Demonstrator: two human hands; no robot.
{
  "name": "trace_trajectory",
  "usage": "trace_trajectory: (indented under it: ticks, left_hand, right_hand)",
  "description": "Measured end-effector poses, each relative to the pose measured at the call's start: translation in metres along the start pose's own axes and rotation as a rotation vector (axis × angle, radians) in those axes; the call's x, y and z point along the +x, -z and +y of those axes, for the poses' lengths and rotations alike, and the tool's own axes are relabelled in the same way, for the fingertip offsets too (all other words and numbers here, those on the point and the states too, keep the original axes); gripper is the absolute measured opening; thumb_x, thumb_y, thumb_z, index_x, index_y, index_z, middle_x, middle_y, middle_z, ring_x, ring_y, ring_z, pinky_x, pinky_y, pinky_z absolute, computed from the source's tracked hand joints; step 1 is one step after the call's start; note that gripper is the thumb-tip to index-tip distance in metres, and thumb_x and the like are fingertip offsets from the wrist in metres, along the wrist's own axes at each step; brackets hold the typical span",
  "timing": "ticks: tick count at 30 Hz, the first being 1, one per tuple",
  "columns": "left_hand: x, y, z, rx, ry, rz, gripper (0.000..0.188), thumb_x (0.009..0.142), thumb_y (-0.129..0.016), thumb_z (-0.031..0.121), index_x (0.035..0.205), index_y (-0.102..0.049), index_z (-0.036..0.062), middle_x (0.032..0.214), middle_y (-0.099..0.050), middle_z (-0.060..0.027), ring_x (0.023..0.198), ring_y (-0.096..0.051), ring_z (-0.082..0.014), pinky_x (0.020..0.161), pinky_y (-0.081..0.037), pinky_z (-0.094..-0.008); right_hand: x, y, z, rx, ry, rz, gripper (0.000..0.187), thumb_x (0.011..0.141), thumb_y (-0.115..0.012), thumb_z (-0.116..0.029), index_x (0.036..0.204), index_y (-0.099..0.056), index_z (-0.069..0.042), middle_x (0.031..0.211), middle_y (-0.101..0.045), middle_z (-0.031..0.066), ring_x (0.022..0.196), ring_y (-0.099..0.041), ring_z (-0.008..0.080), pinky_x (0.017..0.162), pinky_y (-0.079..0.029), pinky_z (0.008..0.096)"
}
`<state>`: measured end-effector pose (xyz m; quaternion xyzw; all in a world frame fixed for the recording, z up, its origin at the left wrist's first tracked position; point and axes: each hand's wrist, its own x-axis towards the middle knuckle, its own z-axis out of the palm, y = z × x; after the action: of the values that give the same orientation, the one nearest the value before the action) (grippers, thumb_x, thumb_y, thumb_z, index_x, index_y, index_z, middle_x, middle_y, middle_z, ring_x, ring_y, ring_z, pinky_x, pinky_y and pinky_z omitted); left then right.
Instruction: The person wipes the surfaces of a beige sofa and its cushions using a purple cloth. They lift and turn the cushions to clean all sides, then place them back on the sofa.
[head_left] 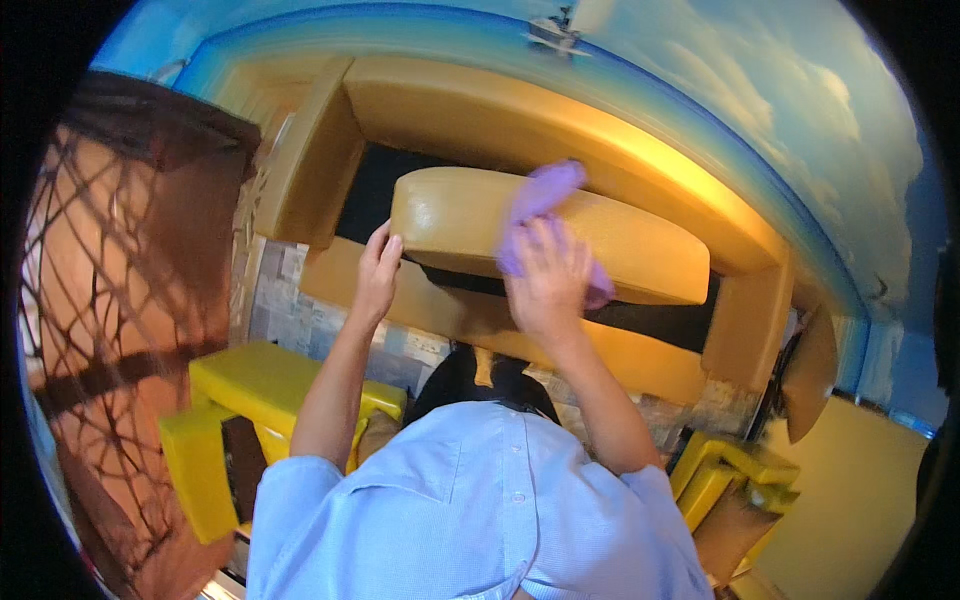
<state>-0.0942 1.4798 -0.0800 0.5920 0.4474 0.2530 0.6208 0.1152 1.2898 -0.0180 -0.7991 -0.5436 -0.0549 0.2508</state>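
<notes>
In front of me a tan padded seat cushion (640, 245) is lifted on edge over the dark seat base of a sofa. My left hand (378, 268) grips the cushion's left end, fingers behind it and thumb toward me. Against the cushion's face, right of its middle, my right hand (548, 275) presses a purple cloth (530, 205), its fingers spread over the fabric. Part of the cloth sticks up past the cushion's top edge, and it is blurred. Another corner hangs below the hand.
The tan sofa (480, 105) surrounds the cushion with its backrest and two arms. Yellow padded chairs stand on the left (270, 390) and right (735, 475). A brown panel with a branching pattern (140, 300) rises at the far left. Behind the sofa is a sky-painted wall (780, 110).
</notes>
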Motion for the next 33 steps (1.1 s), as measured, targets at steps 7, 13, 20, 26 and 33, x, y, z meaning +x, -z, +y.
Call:
trace_trajectory:
  ticks: [7, 13, 20, 26, 33]
  left_hand:
    - [-0.015, 0.024, -0.027, -0.074, 0.052, 0.001, 0.06, 0.111, -0.05, 0.043, 0.158, -0.045, 0.0067, 0.141, -0.059, -0.0079, 0.121, -0.058, -0.02, 0.1, -0.05, -0.0406]
    - [-0.023, 0.018, -0.024, 0.029, 0.016, 0.027, 0.063, 0.111, -0.049, 0.048, 0.161, -0.043, 0.0092, 0.146, -0.057, -0.011, 0.128, -0.057, -0.0261, 0.101, -0.049, -0.0436]
    - [-0.018, 0.034, -0.039, 0.064, 0.034, 0.05, 0.061, 0.11, -0.047, 0.05, 0.157, -0.045, 0.0116, 0.143, -0.058, -0.0079, 0.125, -0.058, -0.024, 0.098, -0.05, -0.0417]
    - [-0.029, 0.039, -0.039, 0.145, 0.046, 0.071, 0.062, 0.109, -0.047, 0.055, 0.156, -0.046, 0.0143, 0.142, -0.061, -0.0064, 0.124, -0.062, -0.024, 0.093, -0.051, -0.0419]
    - [-0.048, 0.062, -0.025, 0.622, -0.269, 0.191, 0.053, 0.103, -0.052, 0.027, 0.151, -0.051, 0.0022, 0.144, -0.058, -0.0151, 0.136, -0.053, -0.0315, 0.112, -0.043, -0.0476]
  right_hand:
    - [0.03, -0.041, -0.066, 0.074, 0.281, 0.052, 0.048, 0.089, -0.068, -0.031, 0.132, -0.068, -0.01, 0.144, -0.059, 0.015, 0.132, -0.05, 0.0468, 0.108, -0.037, 0.0667]
    - [-0.002, -0.004, -0.016, 0.057, 0.168, 0.148, 0.033, 0.089, -0.065, -0.019, 0.118, -0.071, -0.003, 0.139, -0.063, 0.0168, 0.129, -0.056, 0.0445, 0.113, -0.041, 0.0582]
    - [-0.069, 0.076, 0.127, -0.18, -0.298, 0.302, 0.022, 0.087, -0.063, -0.01, 0.108, -0.068, -0.005, 0.133, -0.065, 0.0144, 0.13, -0.055, 0.0426, 0.109, -0.042, 0.0623]
    - [-0.11, 0.128, 0.227, 1.101, -0.785, 0.591, 0.038, 0.098, -0.054, -0.003, 0.134, -0.062, 0.0, 0.121, -0.07, 0.0065, 0.111, -0.065, 0.0166, 0.099, -0.051, 0.0338]
    - [-0.125, 0.12, 0.217, 0.924, -0.512, 0.297, 0.046, 0.098, -0.064, -0.013, 0.142, -0.061, 0.0, 0.133, -0.067, 0.0108, 0.125, -0.062, 0.0204, 0.11, -0.047, 0.038]
